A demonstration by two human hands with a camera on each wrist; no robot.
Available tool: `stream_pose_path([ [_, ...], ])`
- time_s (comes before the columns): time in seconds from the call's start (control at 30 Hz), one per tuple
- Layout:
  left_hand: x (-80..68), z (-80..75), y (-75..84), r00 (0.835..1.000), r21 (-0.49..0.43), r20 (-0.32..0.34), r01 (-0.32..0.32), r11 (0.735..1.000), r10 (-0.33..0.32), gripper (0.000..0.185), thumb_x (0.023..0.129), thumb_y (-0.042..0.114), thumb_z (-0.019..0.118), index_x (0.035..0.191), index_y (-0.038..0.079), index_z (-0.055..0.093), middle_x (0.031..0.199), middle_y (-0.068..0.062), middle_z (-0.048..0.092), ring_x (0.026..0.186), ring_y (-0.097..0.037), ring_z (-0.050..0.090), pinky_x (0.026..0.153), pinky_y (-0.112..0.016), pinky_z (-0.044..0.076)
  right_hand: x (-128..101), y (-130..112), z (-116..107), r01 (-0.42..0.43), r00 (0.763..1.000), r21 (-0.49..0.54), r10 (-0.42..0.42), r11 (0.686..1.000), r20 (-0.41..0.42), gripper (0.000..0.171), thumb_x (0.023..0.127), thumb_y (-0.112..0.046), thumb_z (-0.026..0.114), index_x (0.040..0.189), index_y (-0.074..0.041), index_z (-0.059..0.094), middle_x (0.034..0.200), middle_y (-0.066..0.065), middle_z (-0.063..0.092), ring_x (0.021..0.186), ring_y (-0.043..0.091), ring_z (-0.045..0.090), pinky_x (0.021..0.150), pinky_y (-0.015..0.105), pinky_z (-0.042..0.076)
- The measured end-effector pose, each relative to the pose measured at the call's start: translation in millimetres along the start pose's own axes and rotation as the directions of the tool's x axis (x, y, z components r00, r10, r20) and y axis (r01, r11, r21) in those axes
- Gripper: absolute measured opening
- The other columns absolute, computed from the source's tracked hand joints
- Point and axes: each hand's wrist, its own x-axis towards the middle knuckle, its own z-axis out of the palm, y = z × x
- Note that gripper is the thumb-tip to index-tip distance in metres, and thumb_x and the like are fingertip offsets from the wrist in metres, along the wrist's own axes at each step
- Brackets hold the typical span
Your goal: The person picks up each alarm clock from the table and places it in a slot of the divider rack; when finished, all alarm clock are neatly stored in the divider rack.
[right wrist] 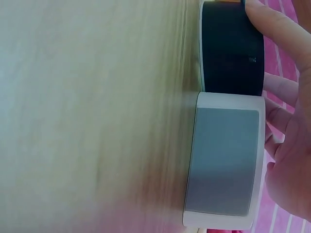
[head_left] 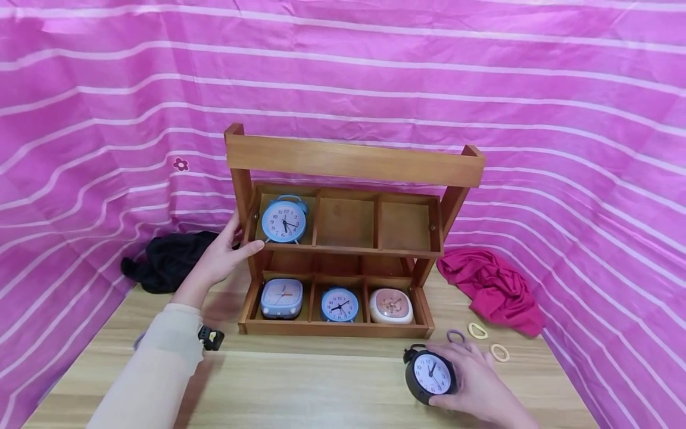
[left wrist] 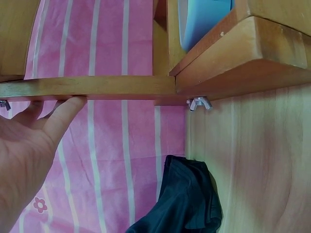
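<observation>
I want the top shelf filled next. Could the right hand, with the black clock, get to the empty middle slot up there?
Probably yes. The right hand holds the black clock on the table in front of the rack, the middle slot is open-fronted and empty, and the left hand rests only on the rack's left post.

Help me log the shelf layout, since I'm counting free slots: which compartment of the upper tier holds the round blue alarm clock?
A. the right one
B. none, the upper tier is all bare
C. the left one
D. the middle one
C: in the head view the round blue alarm clock stands in the left compartment of the wooden shelf's upper tier, beside the left hand; the middle and right compartments hold nothing.
</observation>
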Motion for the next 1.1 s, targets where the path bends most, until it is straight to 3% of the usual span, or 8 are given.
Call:
stream_pose_path([
  [0.17,0.3,1.5,-2.6,1.000,0.001,0.000,-0.004,1.000,0.004,0.095,0.101,0.038,0.069,0.163,0.054,0.000,0.173,-0.015,0.019,0.150,-0.056,0.026,0.115,-0.075,0.028,3,-3,-5,0.015,1.000,0.001,-0.015,1.000,-0.018,0.088,0.048,-0.050,0.102,0.127,-0.026,0.072,0.127,0.000,0.070,0.129,0.044,0.053,0.088,0.066,0.038],
  [0.27,-1.6,3.6,-3.5,1.000,0.000,0.004,0.012,1.000,-0.012,0.096,0.101,0.038,0.069,0.164,0.053,-0.002,0.173,-0.015,0.019,0.150,-0.056,0.026,0.114,-0.075,0.028,6,-6,-9,0.040,0.998,0.038,-0.038,0.998,-0.042,0.091,0.048,-0.046,0.103,0.130,-0.027,0.070,0.124,-0.007,0.069,0.121,0.030,0.056,0.095,0.049,0.036],
  [0.4,-5.0,6.0,-3.3,0.999,-0.005,0.011,0.030,1.000,-0.030,0.096,0.101,0.038,0.069,0.164,0.053,-0.002,0.172,-0.016,0.020,0.150,-0.055,0.027,0.114,-0.074,0.029,18,-12,-19,0.103,0.990,0.076,-0.095,0.992,-0.103,0.094,0.049,-0.041,0.103,0.134,-0.023,0.068,0.121,-0.014,0.066,0.109,0.010,0.053,0.090,0.035,0.031],
  [0.6,-4.0,5.7,-2.3,1.000,-0.008,0.016,0.016,1.000,-0.016,0.097,0.102,0.033,0.069,0.165,0.049,-0.003,0.172,-0.018,0.020,0.149,-0.056,0.028,0.114,-0.075,0.029,55,-24,-42,0.152,0.977,0.125,-0.129,0.980,-0.170,0.093,0.052,-0.036,0.103,0.136,-0.016,0.067,0.120,-0.009,0.066,0.111,0.012,0.050,0.089,0.039,0.030],
  [0.83,-3.9,-0.3,-1.4,1.000,0.009,0.000,0.004,1.000,-0.004,0.097,0.101,0.034,0.070,0.164,0.052,-0.002,0.173,-0.013,0.017,0.150,-0.056,0.026,0.116,-0.073,0.027,110,-43,-74,0.162,0.973,0.127,-0.137,0.979,-0.187,0.095,0.056,-0.037,0.104,0.140,-0.021,0.065,0.121,-0.007,0.063,0.111,0.013,0.046,0.091,0.045,0.035],
  [1.1,-0.8,-0.6,-1.9,1.000,-0.006,0.004,0.003,1.000,-0.002,0.098,0.101,0.034,0.070,0.164,0.052,-0.003,0.174,-0.012,0.017,0.151,-0.055,0.026,0.115,-0.073,0.028,172,-65,-84,0.161,0.952,0.126,-0.121,0.979,-0.280,0.091,0.061,-0.038,0.102,0.141,-0.018,0.064,0.119,0.004,0.063,0.111,0.023,0.049,0.089,0.046,0.037],
])
